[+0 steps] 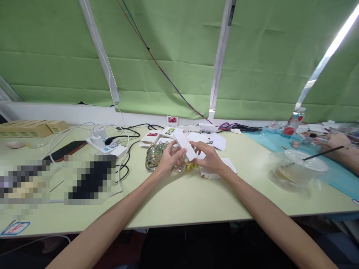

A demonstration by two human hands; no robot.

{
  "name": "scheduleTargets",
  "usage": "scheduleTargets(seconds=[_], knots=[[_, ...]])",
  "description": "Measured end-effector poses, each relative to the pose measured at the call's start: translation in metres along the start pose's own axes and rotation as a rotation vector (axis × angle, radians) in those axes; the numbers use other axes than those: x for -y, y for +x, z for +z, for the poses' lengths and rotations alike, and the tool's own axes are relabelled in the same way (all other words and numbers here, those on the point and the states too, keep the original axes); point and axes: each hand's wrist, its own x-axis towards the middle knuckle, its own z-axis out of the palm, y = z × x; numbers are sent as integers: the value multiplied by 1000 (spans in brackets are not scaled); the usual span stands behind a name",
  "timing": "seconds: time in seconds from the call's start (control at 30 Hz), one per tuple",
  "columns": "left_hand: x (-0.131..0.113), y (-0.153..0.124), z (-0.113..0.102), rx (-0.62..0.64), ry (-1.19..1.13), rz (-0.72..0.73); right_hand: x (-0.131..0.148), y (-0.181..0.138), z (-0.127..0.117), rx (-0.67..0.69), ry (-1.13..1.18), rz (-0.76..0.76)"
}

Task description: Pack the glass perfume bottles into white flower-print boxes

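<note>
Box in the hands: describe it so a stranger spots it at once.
On the green table, near its middle, the left hand and right hand meet. Between them is the box, long, slim, plain white. Unlike the cards lying flat behind, it is held up, tilted.

Two pixelated patches [89,179] at left, unreadable; co-worker's arm [350,158] partly beyond right edge; glass bottles [153,158] half behind left hand [168,158]

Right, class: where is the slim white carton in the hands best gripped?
Probably across its long sides on the free upper half, from above: the white carton is slim and tilted, and the left hand and right hand pinch its lower end.
</note>
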Motion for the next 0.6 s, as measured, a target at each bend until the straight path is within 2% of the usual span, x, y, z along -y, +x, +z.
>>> scheduleTargets(seconds=[0.6], knots=[[1,1,-4,79,134,18,0,-1,0,23,6,8]])
